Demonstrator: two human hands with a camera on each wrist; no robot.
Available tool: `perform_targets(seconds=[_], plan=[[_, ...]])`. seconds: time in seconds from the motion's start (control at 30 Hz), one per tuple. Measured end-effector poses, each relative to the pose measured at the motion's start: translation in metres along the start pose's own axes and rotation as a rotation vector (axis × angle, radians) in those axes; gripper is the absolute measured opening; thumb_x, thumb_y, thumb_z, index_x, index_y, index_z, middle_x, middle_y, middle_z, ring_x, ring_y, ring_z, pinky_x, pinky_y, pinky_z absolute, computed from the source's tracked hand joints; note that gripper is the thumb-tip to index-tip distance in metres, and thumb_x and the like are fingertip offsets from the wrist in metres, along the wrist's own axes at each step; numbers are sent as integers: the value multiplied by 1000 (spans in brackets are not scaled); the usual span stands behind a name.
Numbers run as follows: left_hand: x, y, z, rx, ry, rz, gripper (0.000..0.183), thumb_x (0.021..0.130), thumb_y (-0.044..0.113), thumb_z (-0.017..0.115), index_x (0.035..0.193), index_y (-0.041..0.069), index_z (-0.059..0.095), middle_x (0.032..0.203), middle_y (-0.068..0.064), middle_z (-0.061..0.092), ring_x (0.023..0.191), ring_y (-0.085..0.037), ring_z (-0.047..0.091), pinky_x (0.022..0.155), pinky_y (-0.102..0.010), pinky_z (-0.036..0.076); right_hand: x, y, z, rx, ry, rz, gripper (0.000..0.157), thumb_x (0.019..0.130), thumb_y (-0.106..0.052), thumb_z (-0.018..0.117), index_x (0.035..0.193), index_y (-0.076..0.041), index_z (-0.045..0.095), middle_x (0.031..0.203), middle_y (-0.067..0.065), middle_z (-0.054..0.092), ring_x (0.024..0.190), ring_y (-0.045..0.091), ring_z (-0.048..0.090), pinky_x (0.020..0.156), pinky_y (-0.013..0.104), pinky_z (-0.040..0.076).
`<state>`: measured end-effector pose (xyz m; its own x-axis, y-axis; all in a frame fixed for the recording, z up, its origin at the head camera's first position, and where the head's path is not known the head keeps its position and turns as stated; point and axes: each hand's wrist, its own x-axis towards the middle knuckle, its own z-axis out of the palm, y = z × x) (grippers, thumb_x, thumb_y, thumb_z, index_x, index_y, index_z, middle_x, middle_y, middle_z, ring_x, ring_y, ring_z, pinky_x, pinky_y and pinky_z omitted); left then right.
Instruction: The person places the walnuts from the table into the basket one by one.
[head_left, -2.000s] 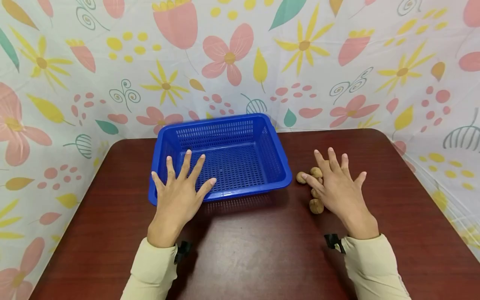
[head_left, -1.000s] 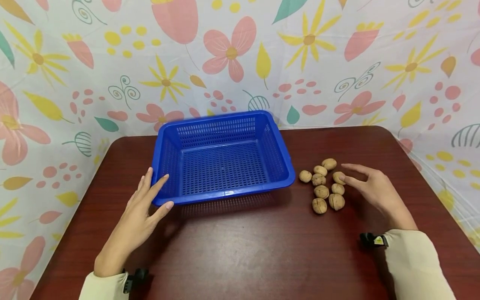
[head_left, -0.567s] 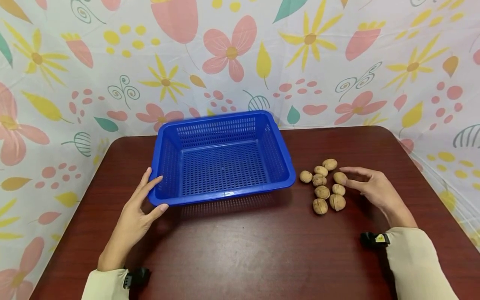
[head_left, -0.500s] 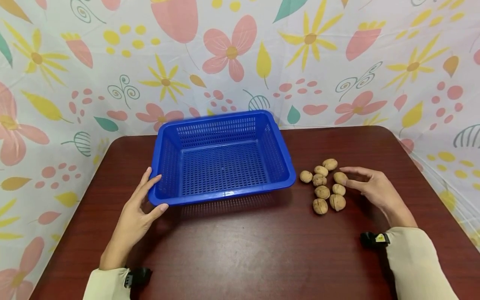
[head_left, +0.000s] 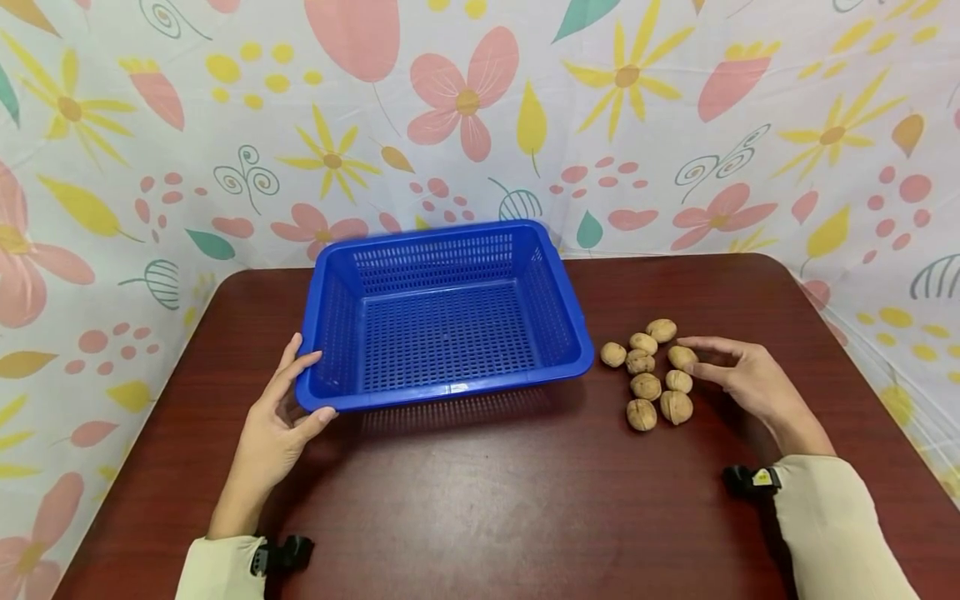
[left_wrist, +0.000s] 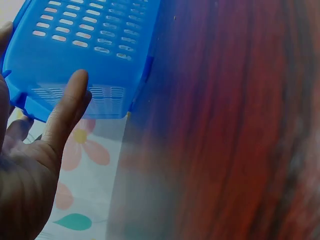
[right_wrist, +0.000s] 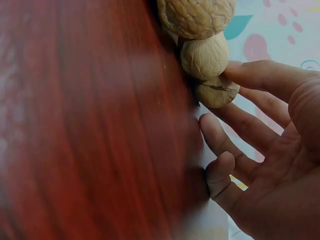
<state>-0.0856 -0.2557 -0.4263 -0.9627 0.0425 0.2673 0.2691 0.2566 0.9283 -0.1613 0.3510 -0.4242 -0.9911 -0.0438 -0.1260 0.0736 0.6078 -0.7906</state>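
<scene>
A blue plastic basket (head_left: 450, 333) with slotted walls stands on the brown table, nothing lying in it. My left hand (head_left: 270, 425) holds its near left corner, index finger over the side rim and thumb at the front rim. In the left wrist view, fingers (left_wrist: 65, 112) of that hand show close to the basket wall (left_wrist: 100, 65). To the basket's right, several walnuts (head_left: 641, 414) lie in a loose cluster. My right hand (head_left: 757, 387) pinches a walnut (head_left: 681, 357) on the cluster's right side between thumb and index finger. In the right wrist view that walnut (right_wrist: 217, 93) sits partly behind another.
The brown wooden table (head_left: 480, 508) has rounded far corners. A flower-printed cloth (head_left: 465, 192) hangs right behind it and along both sides. Black straps with small cameras (head_left: 288, 554) sit at both wrists.
Both hands, earlier spread above the basket and walnuts, have come down and apart. The left has settled on the basket's near left corner; the right has closed on a walnut, which still lies in the cluster.
</scene>
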Motion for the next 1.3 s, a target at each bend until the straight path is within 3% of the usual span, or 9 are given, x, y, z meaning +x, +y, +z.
perform_targets(seconds=[0.33, 0.57, 0.8, 1.03, 1.2, 1.3], plan=[[-1, -1, -1, -42, 10, 3, 64, 92, -15, 68, 151, -4, 48, 177, -11, 13, 130, 2, 56, 93, -12, 54, 0, -1, 3, -62, 24, -36, 40, 98, -26, 75, 132, -7, 67, 72, -11, 64, 56, 15, 49, 51, 29, 44], [-1, -2, -2, -49, 15, 10, 65, 91, -16, 67, 152, -3, 47, 177, -8, 14, 130, 3, 56, 93, -12, 53, -4, -12, 1, -93, 73, -104, 36, 99, -22, 74, 131, -7, 69, 92, -20, 72, 75, -2, 61, 64, 18, 49], [-1, -3, -1, -58, 14, 5, 66, 91, -16, 68, 152, -4, 47, 176, -15, 13, 128, 3, 57, 93, -12, 53, -3, -40, -2, -130, 86, -149, 38, 99, -21, 74, 135, -12, 68, 107, -27, 70, 90, -10, 66, 71, 13, 50], [-1, -5, 0, -59, 16, -9, 65, 92, -14, 67, 152, -3, 47, 177, -14, 13, 129, 3, 56, 94, -12, 53, -2, -77, 1, -155, 80, -231, 37, 99, -14, 73, 135, -18, 70, 111, -22, 73, 92, -7, 68, 75, 11, 48], [-1, -6, 0, -62, 19, -15, 64, 92, -14, 68, 152, -2, 48, 177, -13, 13, 128, 2, 57, 94, -12, 53, 0, -107, 6, -104, 30, -233, 36, 100, -17, 72, 135, -23, 69, 117, -20, 73, 93, -2, 71, 77, 14, 54], [-1, -6, 0, -57, 22, -18, 64, 92, -14, 68, 152, -2, 48, 177, -13, 13, 128, 3, 56, 94, -12, 53, 5, -125, 12, -60, -15, -247, 34, 101, -20, 72, 135, -24, 70, 122, -11, 75, 94, 2, 73, 74, 22, 58]])
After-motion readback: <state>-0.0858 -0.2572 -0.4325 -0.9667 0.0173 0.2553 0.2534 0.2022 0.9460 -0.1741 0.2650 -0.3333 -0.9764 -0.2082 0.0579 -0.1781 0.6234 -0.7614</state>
